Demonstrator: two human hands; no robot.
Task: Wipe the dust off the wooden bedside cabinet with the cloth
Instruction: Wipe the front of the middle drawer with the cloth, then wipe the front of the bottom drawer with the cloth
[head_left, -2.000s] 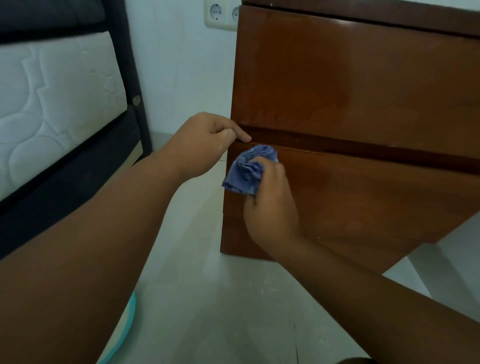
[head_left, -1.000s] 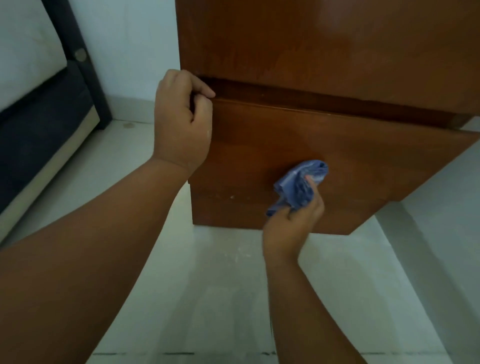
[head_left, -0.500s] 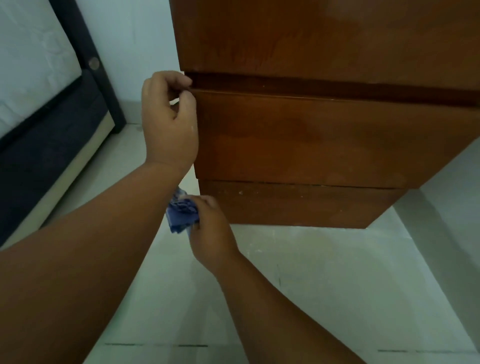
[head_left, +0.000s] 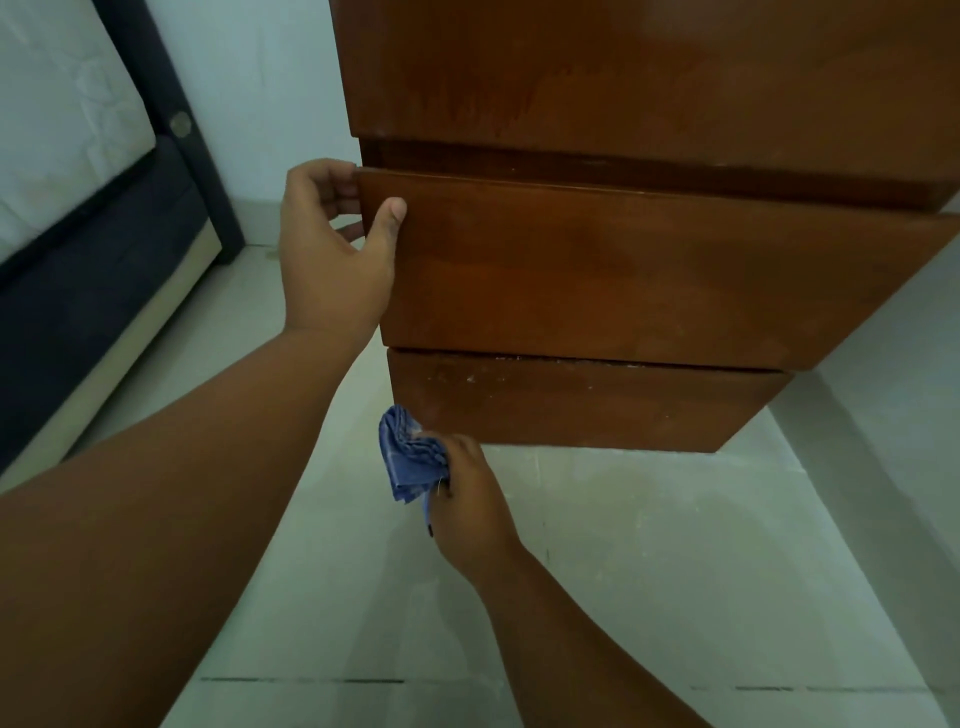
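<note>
The brown wooden bedside cabinet (head_left: 649, 78) fills the upper right of the head view. Its lower drawer (head_left: 623, 275) stands pulled out a little. My left hand (head_left: 332, 249) grips the drawer's left edge, thumb on the front and fingers behind. My right hand (head_left: 467, 504) is closed on a crumpled blue cloth (head_left: 408, 457) at the bottom left corner of the cabinet's base board (head_left: 571, 402), which shows pale dust specks along its top. The cloth touches or nearly touches that corner.
A bed with a white mattress (head_left: 57, 130) and a dark frame (head_left: 104, 270) stands at the left, with a gap of pale tiled floor (head_left: 623, 571) between it and the cabinet. A white wall (head_left: 275, 78) runs behind, and a wall skirting (head_left: 857, 493) at the right.
My right hand carried the cloth from the lower drawer front down to the base's left corner. My left hand shifted its grip onto the drawer's left edge, and the drawer now stands out slightly.
</note>
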